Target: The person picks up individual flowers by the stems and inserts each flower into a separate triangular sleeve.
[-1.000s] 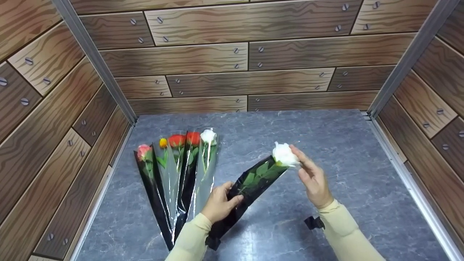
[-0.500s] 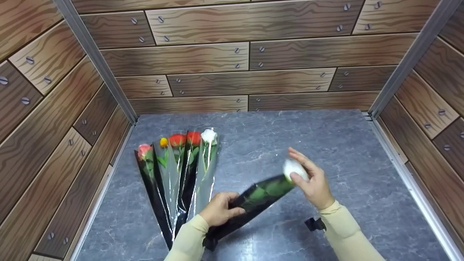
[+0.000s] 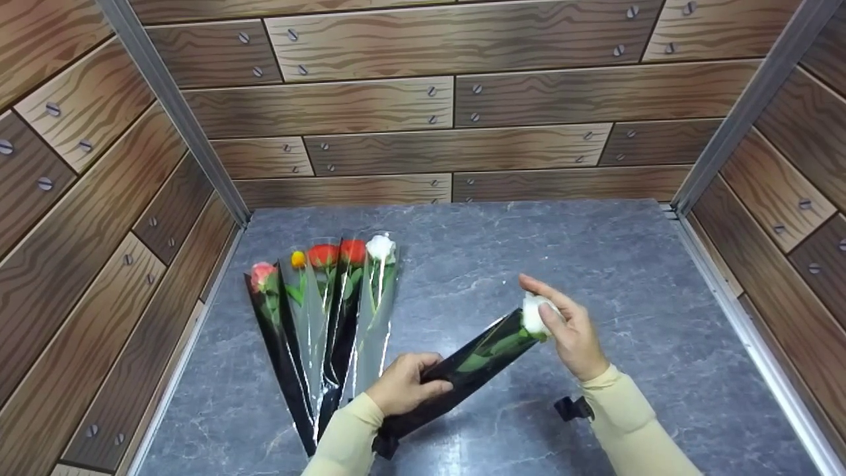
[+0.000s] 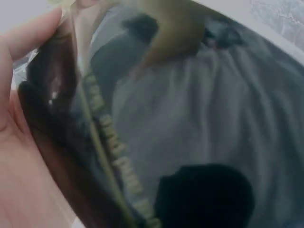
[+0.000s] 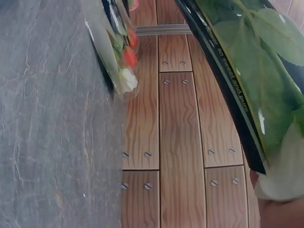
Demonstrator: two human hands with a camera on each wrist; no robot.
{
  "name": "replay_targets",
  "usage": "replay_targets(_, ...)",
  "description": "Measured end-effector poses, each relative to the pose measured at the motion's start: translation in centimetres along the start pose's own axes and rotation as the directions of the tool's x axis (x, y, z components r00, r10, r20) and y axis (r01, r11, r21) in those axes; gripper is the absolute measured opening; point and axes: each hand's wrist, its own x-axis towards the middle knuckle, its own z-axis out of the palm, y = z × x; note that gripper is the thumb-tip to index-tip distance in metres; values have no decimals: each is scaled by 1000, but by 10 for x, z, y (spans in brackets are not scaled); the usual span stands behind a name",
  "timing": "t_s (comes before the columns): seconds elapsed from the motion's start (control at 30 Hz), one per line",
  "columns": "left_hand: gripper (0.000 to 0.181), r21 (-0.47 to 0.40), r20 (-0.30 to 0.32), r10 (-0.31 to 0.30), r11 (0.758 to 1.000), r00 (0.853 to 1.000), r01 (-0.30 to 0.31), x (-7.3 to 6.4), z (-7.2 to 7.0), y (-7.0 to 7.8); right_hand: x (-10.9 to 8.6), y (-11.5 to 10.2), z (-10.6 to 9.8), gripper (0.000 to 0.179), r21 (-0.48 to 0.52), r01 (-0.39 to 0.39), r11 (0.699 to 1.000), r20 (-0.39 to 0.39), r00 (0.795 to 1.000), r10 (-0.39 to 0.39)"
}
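Observation:
My left hand (image 3: 404, 385) grips the lower part of a white rose (image 3: 533, 313) wrapped in a black-edged clear sleeve, the thumb lying across its front. The stem slants up to the right, and green leaves show through the film. At the upper end my right hand (image 3: 575, 334) holds the bloom, thumb in front and fingers behind it. In the left wrist view the dark sleeve (image 4: 156, 109) fills most of the picture, with blurred lettering along one edge. Part of the white bloom (image 5: 280, 178) and printed sleeve edge appear in the right wrist view.
Several sleeved flowers lie fanned on the left of the grey marbled table (image 3: 661, 277): a pink one (image 3: 263, 275), a yellow one (image 3: 298, 259), two red ones (image 3: 322, 255) and a white one (image 3: 381, 248). Wood-plank-patterned walls (image 3: 370, 106) with metal corner rails (image 3: 165, 99) enclose the table.
The rose's bloom has come down and slightly right, so the stem lies flatter. My right hand has gone from fingertips at the bloom's side to holding it between thumb and fingers.

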Motion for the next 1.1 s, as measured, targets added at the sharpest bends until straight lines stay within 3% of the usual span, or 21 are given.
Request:
replay_targets(0.17,13,19,14,19,1000,1000,-20,2,0,2,0,-7,4,39,-23,67,997,105,992,-65)
replay_targets(0.27,14,42,13,17,999,1000,-18,3,1,3,2,-16,9,42,-28,115,993,182,977,-108)
replay_targets(0.47,13,32,22,-16,999,1000,15,5,2,4,6,-32,18,44,-136,209,968,291,943,-163)
replay_targets(0.57,12,18,-1,13,1000,1000,-13,4,2,3,4,-27,14,45,-153,197,968,250,956,-155)
replay_targets(0.7,9,-20,-61,52,998,997,-53,0,-4,21,5,-36,12,45,-182,185,966,127,978,-164)
replay_targets(0.8,8,-50,-102,54,997,993,-59,-2,-8,34,5,-44,13,42,-218,214,952,96,976,-197)
replay_targets(1.0,13,-28,-129,35,999,991,-39,4,-2,10,1,-42,13,38,-214,235,948,113,970,-214)
replay_targets(1.1,13,-5,-122,53,999,991,-54,5,-2,4,1,-42,14,38,-213,241,947,118,968,-220)
